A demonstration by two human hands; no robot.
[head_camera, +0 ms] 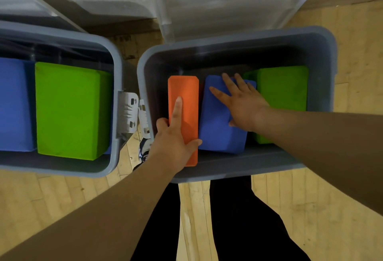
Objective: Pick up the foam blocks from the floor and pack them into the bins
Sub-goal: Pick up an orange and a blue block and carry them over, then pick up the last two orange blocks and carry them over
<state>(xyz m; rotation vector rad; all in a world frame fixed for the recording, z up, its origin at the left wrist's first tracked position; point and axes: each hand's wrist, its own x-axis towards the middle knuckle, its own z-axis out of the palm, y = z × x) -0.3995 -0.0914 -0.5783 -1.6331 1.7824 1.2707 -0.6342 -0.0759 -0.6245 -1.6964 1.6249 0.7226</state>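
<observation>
2 grey bins stand side by side on a wooden floor point(331, 198), the left bin point(116, 59) at 9 o'clock and the right bin point(323, 39) at 3 o'clock. Inside the right bin, an orange block point(187, 88) stands on its narrow edge at the 9 o'clock side. The left grip point(176, 134) is grasping it, thumb on one face, curled fingers on the other, index finger laid straight along the top. Touching it towards 3 o'clock lies a blue block point(217, 132), tilted, with the right grip point(244, 107) released and pressing flat on it, fingers spread. A green block point(284, 86) sits beyond at 3 o'clock. The left bin holds a second green block point(70, 111) beside a second blue block point(14, 103).
</observation>
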